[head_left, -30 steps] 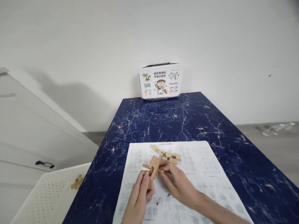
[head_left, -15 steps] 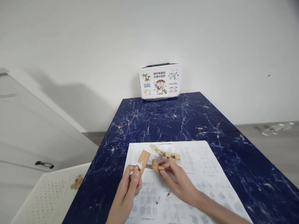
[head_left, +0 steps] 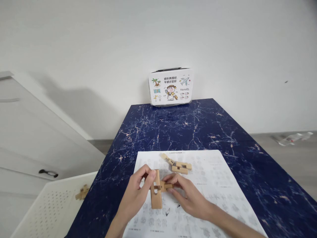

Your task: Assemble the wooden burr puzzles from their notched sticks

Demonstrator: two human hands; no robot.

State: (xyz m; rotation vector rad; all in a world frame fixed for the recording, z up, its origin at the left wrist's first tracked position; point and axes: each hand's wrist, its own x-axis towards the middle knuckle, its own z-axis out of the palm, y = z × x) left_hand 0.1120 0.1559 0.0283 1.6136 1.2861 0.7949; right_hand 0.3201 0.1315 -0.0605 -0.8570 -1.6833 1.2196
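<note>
My left hand (head_left: 135, 193) pinches an upright notched wooden puzzle bar (head_left: 156, 189) over a printed instruction sheet (head_left: 213, 185). My right hand (head_left: 188, 195) grips a smaller wooden piece (head_left: 165, 186) that passes crosswise through the bar's notch. Both hands are closed on their pieces, close together near the sheet's middle. A few loose wooden pieces (head_left: 178, 164) lie on the sheet just beyond my fingers.
The sheet rests on a dark blue marbled table (head_left: 198, 129). A white illustrated box (head_left: 170, 86) stands at the table's far edge against the wall. A white perforated basket (head_left: 49, 208) with a wooden piece (head_left: 81, 192) inside sits low at the left, beside a white cabinet (head_left: 29, 138).
My left hand had pulled the bar out to the left and tilted it; now it has brought the bar back upright and meshed it with the piece in my right hand.
</note>
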